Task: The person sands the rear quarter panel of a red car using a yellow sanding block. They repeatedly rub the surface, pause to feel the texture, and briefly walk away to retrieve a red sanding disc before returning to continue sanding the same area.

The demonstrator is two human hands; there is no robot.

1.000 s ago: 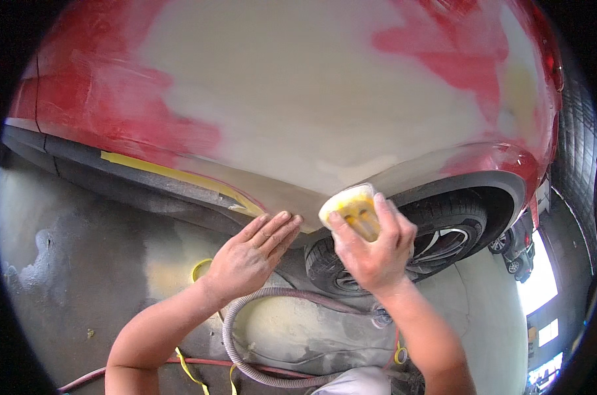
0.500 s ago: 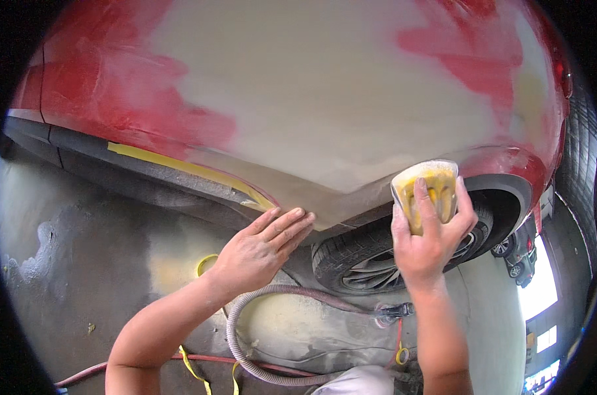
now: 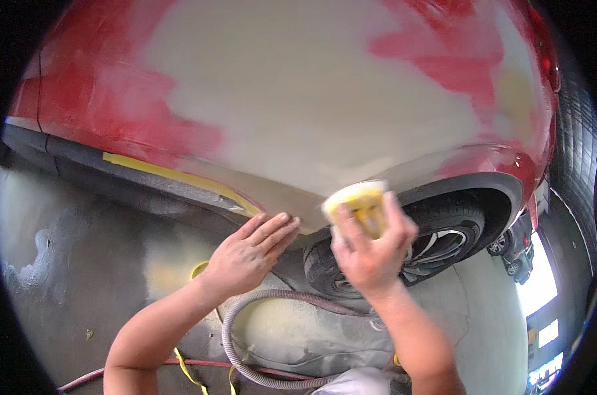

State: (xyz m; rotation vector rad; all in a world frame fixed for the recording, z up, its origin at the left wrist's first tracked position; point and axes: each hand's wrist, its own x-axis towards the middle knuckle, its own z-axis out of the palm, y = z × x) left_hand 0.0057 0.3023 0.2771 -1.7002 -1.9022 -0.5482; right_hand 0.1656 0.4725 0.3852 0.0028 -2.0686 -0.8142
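Note:
A red car body panel fills the upper view, with a broad grey-beige filler patch across its middle. My right hand grips a yellow sanding block with a whitish sheet around its edge. The block lies at the wheel-arch edge of the patch; its working face is hidden. At the panel's lower edge rests my left hand, fingers stretched out together and holding nothing. Yellow masking tape runs along the sill to the left of those fingertips.
Behind my right hand is the car's wheel in its dark arch. A grey ribbed hose curves over the dusty floor, near a red hose and a yellow strap. Another vehicle stands far right.
My right hand has slid the sanding block left and slightly down along the wheel-arch edge, closer to my left hand. The whole view has shifted a little; my left hand keeps its place on the edge.

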